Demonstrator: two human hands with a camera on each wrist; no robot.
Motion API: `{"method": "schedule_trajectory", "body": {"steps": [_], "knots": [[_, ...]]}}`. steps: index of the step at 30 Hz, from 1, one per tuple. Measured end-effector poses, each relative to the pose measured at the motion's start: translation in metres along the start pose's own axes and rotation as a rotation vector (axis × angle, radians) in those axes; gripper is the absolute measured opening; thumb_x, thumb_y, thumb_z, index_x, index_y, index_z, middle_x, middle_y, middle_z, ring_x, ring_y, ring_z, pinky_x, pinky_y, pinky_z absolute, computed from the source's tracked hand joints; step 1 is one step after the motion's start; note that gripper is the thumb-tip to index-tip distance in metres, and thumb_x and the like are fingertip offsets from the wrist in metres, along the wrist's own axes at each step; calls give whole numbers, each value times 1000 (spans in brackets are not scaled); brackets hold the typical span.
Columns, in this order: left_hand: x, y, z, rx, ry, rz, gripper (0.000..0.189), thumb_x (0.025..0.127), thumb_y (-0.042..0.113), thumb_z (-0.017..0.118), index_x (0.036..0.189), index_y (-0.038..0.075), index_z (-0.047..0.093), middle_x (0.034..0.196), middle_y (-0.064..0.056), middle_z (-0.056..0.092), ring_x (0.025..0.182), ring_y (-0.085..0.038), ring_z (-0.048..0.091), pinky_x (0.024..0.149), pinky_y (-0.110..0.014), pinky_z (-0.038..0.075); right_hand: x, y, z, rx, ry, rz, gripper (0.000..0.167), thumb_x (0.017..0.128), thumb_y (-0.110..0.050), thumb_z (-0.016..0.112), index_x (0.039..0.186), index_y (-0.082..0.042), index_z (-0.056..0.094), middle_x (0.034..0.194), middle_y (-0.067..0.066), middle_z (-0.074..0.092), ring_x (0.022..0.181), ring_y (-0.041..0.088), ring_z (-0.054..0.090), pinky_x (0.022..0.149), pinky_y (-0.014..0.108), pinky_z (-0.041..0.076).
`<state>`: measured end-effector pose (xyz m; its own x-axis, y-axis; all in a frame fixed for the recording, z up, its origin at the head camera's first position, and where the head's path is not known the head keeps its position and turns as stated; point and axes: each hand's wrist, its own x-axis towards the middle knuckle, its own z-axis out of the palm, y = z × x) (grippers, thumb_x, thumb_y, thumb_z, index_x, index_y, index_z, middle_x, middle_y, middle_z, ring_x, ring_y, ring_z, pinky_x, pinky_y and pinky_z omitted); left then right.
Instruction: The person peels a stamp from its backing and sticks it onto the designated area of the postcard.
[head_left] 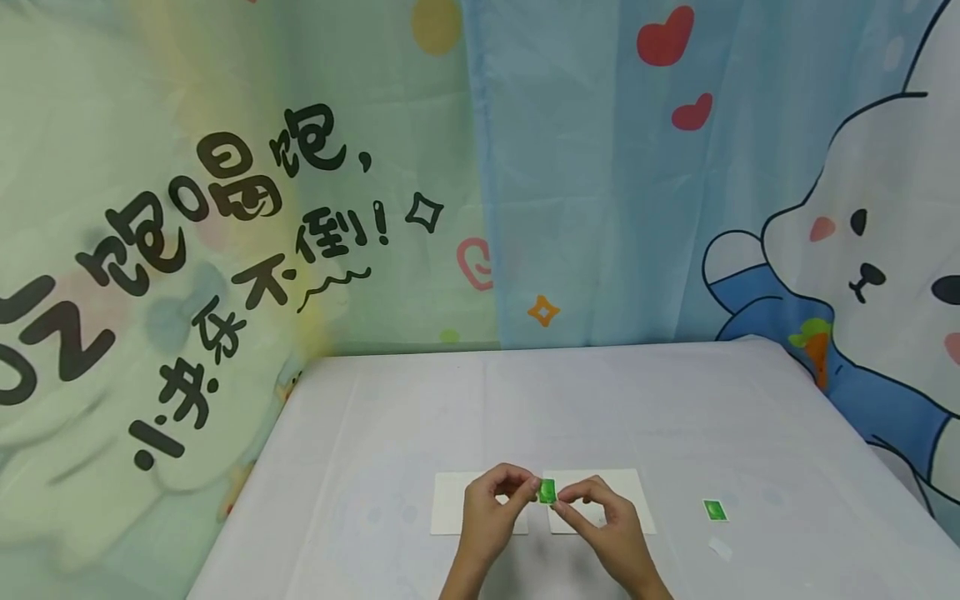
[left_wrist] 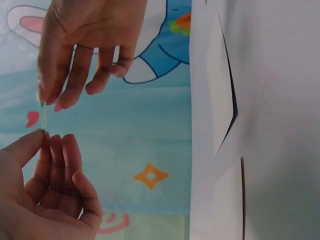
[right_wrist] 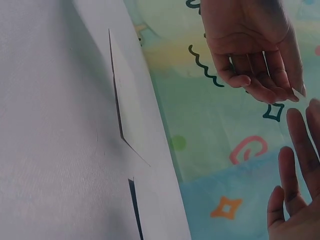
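Note:
A small, thin green square (head_left: 547, 491) is held up between both hands, above the table. My left hand (head_left: 491, 508) pinches its left edge between thumb and forefinger. From the other side, my right hand (head_left: 606, 527) pinches the right edge with thumb and forefinger. In the left wrist view the green square (left_wrist: 43, 116) appears edge-on as a thin strip, with the left hand (left_wrist: 55, 185) below and the right hand (left_wrist: 92, 50) above. Only a pale corner of it shows by the left fingertips in the right wrist view.
Two white cards (head_left: 453, 500) (head_left: 637, 500) lie side by side on the white table (head_left: 420, 408), partly behind the hands. To the right lie a green rectangle with a white border (head_left: 716, 510) and a small white piece (head_left: 720, 548). A printed curtain (head_left: 570, 167) hangs behind.

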<state>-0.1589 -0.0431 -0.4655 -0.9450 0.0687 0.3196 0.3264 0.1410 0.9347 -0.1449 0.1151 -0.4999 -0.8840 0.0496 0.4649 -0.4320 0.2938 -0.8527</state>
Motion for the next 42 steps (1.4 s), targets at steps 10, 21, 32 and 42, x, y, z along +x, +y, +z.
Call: {"method": "schedule_trajectory", "body": {"steps": [10,21,32,42], "knots": [[18,-37,-9,212,116,139,12,82,25,70,80,13,69,75,6,66,67,-5,58,61,-25,49,13,5,24,-43,84,163,5,80,-16,72,82,-16,67,73,-11,65,72,8,57,71,36,38],[34,-69,-15,444,124,128,9,81,21,72,78,13,69,72,7,63,65,-4,57,56,-21,45,19,22,58,-238,165,314,7,78,-15,74,75,-12,68,67,-5,63,68,15,52,68,31,32],[37,-97,-16,506,86,7,11,78,19,75,72,11,69,63,9,58,56,-2,48,52,-19,42,17,49,77,-436,181,285,9,71,-18,76,67,-16,68,65,-5,59,68,18,47,73,42,27],[36,-119,-17,530,58,-63,13,76,22,76,71,11,70,62,9,58,55,-1,47,51,-18,40,12,62,83,-545,139,315,10,67,-21,76,66,-16,68,71,-2,58,72,22,48,73,46,29]]}}
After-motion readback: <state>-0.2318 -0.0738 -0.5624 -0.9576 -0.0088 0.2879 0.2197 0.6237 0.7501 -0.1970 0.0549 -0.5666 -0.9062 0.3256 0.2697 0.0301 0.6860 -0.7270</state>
